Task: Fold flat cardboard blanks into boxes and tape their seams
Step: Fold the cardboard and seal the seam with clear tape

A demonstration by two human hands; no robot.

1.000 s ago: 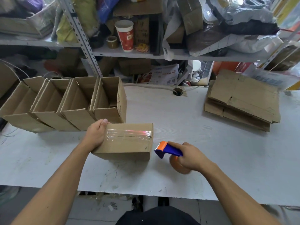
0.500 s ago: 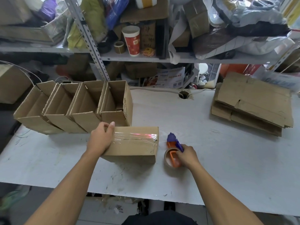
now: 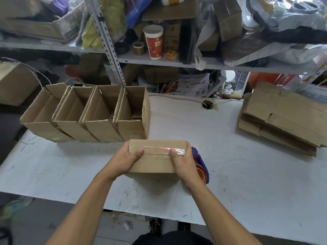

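A small brown cardboard box point(image 3: 155, 160) with clear tape along its top seam is held just above the white table point(image 3: 238, 174), near its front middle. My left hand point(image 3: 126, 159) grips its left end, thumb on the taped top. My right hand point(image 3: 182, 164) grips the right end, thumb on the tape. The blue and orange tape dispenser point(image 3: 200, 165) lies on the table just right of my right hand, partly hidden by it. A stack of flat cardboard blanks point(image 3: 283, 115) lies at the right.
Several open folded boxes point(image 3: 88, 114) stand in a row at the table's back left. A cable hole point(image 3: 208, 104) is at the back middle. Cluttered metal shelves point(image 3: 159, 59) with a red paper cup point(image 3: 153, 42) rise behind the table.
My right hand set down the tape dispenser and moved left onto the right end of the taped box. Both hands now hold the box, which has shifted slightly right and lifted.
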